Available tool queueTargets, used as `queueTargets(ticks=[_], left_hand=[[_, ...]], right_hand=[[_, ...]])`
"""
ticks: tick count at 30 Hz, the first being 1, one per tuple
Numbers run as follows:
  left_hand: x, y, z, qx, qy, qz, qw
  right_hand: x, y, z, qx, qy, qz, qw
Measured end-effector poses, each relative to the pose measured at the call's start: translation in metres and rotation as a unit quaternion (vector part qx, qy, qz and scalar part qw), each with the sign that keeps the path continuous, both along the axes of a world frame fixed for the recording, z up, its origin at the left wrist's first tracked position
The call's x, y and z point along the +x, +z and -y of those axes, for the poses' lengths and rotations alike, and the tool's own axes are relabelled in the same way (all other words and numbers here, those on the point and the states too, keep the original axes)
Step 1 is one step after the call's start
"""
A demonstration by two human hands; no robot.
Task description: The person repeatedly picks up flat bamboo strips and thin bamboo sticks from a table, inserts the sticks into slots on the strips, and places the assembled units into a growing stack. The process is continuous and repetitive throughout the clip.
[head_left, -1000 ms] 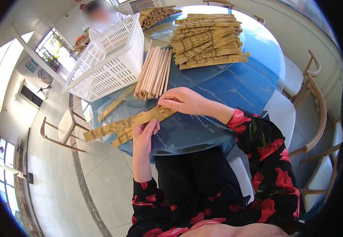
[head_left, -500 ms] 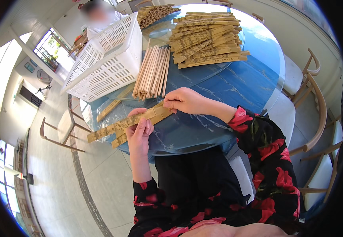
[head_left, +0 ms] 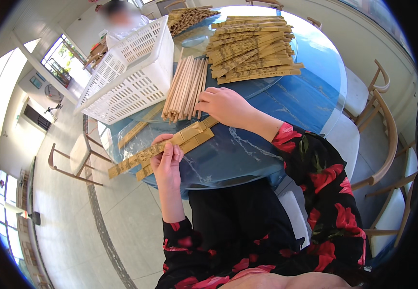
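My left hand (head_left: 167, 160) is closed around two overlapping brown paper chopstick sleeves (head_left: 186, 136), thumb on top. Dark print runs along the sleeves, which stick out on both sides of the hand. Just beyond them lies a bundle of pale wooden chopsticks (head_left: 184, 89) on the table. My right hand (head_left: 223, 106) is at the near right edge of this bundle, its fingers bent and closed on the end of a chopstick (head_left: 199, 115). The palm side of that hand is hidden.
A big pile of brown sleeves (head_left: 252, 48) lies beyond my right hand. The white perforated basket (head_left: 127, 89) stands to the left on the blue-covered round table (head_left: 247, 164). More sticks (head_left: 194, 19) lie at the far side. A person (head_left: 124, 24) is behind the basket; chairs (head_left: 382, 130) surround the table.
My right hand has let go of the sleeves' far end and moved up to the chopsticks. The left hand still holds the sleeves, shifted slightly.
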State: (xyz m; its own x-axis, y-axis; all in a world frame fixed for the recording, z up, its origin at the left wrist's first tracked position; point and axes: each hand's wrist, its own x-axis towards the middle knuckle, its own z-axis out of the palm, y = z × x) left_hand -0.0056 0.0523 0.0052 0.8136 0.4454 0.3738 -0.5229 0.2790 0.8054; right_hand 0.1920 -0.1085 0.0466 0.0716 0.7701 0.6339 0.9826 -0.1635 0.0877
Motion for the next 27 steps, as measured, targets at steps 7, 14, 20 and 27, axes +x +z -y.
queueTargets(ticks=[7, 14, 20, 27], left_hand=[[-0.002, 0.004, 0.0, -0.002, -0.001, 0.0, 1.0], [-0.001, 0.002, 0.0, 0.003, 0.008, -0.01, 1.0], [-0.001, 0.005, 0.001, 0.008, 0.012, -0.01, 1.0], [-0.001, 0.003, 0.001, -0.001, 0.023, -0.012, 1.0]], right_hand=[[0.0, 0.004, -0.01, -0.013, 0.004, 0.164, 0.986], [0.001, 0.003, -0.009, -0.014, -0.009, 0.179, 0.984], [0.001, 0.012, 0.0, 0.027, -0.003, 0.175, 0.984], [0.002, 0.039, 0.019, 0.312, 0.004, 0.106, 0.944]])
